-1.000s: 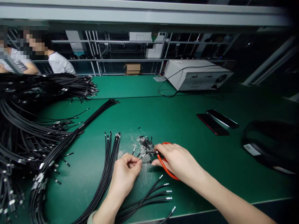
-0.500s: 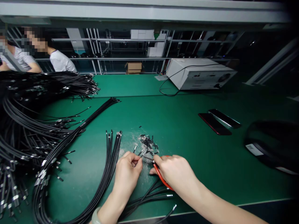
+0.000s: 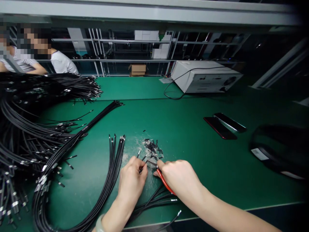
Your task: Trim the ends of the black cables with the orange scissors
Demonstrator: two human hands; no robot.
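Note:
My left hand point(image 3: 133, 177) pinches thin black cables whose tips point(image 3: 144, 158) stick out past the fingers. In my right hand point(image 3: 180, 177) is a pair of red-handled scissors point(image 3: 165, 183), its metal blades pointing left, close to my left fingertips. Just beyond both hands lies a small pile of cut black pieces point(image 3: 153, 147) among pale scraps. A bundle of black cables point(image 3: 116, 161) with silver-banded ends curves to the left of my left hand. More cables point(image 3: 156, 204) lie under and between my forearms.
A large heap of black cables point(image 3: 21, 106) covers the left side. Two phones point(image 3: 220, 128) and a dark object with a white label point(image 3: 270, 156) lie right. A white metal box point(image 3: 205, 77) with a cable stands at the back. Two people point(image 3: 62, 62) sit far left.
The scissors and my right hand have shifted slightly left, and the red handles look closer together. My left hand has barely moved. At the far left, a person's arm has moved right.

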